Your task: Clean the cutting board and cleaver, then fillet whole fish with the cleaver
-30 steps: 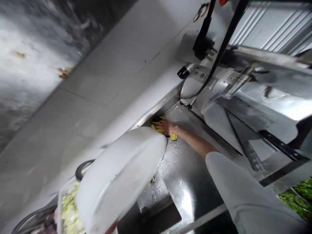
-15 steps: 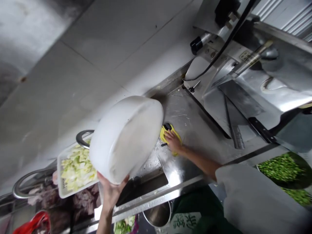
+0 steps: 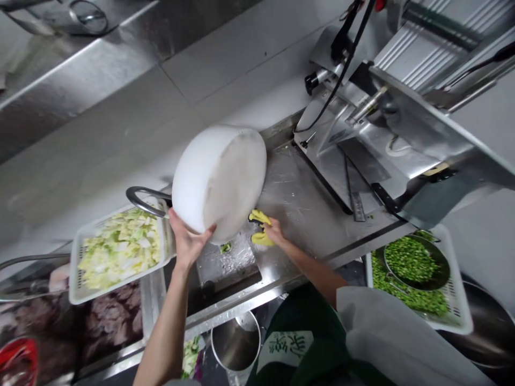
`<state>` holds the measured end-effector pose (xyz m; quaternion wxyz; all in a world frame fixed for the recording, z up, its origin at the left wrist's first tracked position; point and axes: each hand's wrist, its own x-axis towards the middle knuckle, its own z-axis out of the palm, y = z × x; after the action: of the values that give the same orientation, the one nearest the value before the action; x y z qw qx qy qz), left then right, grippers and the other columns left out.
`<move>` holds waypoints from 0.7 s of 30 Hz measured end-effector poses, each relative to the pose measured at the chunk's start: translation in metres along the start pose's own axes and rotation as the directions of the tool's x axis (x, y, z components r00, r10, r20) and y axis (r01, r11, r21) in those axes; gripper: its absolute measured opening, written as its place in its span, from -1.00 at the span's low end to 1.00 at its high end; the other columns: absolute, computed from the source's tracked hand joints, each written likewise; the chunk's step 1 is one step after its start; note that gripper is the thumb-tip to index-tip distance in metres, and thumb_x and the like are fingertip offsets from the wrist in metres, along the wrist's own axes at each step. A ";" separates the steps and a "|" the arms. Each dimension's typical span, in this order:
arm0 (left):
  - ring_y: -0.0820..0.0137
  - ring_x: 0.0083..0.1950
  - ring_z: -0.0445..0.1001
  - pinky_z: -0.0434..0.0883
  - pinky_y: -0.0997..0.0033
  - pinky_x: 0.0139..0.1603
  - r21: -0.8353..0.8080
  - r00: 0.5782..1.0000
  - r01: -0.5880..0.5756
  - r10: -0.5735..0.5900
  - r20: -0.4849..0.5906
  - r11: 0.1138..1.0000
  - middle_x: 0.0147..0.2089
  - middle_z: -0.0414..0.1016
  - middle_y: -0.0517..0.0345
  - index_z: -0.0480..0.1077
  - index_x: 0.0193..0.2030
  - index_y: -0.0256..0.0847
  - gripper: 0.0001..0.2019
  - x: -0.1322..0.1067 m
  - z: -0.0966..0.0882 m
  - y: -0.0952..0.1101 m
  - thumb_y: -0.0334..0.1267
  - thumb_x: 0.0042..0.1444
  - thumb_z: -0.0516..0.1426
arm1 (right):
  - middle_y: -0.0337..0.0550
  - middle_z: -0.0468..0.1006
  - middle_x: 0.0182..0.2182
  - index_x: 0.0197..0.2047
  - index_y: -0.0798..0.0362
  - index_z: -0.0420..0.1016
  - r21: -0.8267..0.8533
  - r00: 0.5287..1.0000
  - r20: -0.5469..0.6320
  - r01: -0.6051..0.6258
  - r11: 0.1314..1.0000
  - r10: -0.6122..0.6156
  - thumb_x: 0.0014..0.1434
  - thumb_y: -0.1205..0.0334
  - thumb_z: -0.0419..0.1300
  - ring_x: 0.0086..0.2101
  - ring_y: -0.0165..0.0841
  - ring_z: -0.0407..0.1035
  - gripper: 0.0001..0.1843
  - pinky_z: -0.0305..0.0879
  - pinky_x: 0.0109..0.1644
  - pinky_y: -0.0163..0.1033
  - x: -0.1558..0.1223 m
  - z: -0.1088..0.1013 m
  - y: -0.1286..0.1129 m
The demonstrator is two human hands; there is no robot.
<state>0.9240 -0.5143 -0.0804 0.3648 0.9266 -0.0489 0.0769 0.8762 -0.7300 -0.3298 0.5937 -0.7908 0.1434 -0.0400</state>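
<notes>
My left hand (image 3: 185, 241) grips the lower rim of a thick round white board (image 3: 219, 179) and holds it tilted up on edge above the wet steel counter (image 3: 298, 209). My right hand (image 3: 276, 231) presses a yellow cloth (image 3: 259, 228) flat onto the counter just right of the board's lower edge. The cloth partly shows under and beside my fingers. A small green scrap (image 3: 226, 247) lies on the wet metal below the board.
A steel slicing machine (image 3: 362, 134) with a black cable stands at the back right. A white basket of chopped cabbage (image 3: 118, 252) sits left over a sink with meat (image 3: 112, 319). A basket of chopped green vegetables (image 3: 414, 281) is at right. A steel pot (image 3: 236, 343) stands below.
My right hand has dragged the yellow cloth from the back wall toward the front left of the counter. The white board has stayed raised while the view swung down.
</notes>
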 end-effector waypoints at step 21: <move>-0.25 0.51 0.02 -0.06 -0.36 0.56 -0.113 0.987 -0.092 0.075 -0.142 0.989 0.50 0.04 -0.29 -0.13 0.57 -0.20 0.31 -0.008 0.059 0.055 0.05 -0.22 0.49 | 0.04 0.56 0.22 0.23 0.03 0.54 -0.230 0.982 0.167 0.130 0.965 -0.093 0.05 0.51 0.09 0.27 -0.11 0.35 -0.33 0.30 0.37 0.02 -0.092 0.083 0.009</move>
<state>0.9141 -0.5944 -0.0884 0.4183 0.8929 -0.0669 0.1529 0.8064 -0.6302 -0.3523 0.5002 -0.8641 0.0560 0.0056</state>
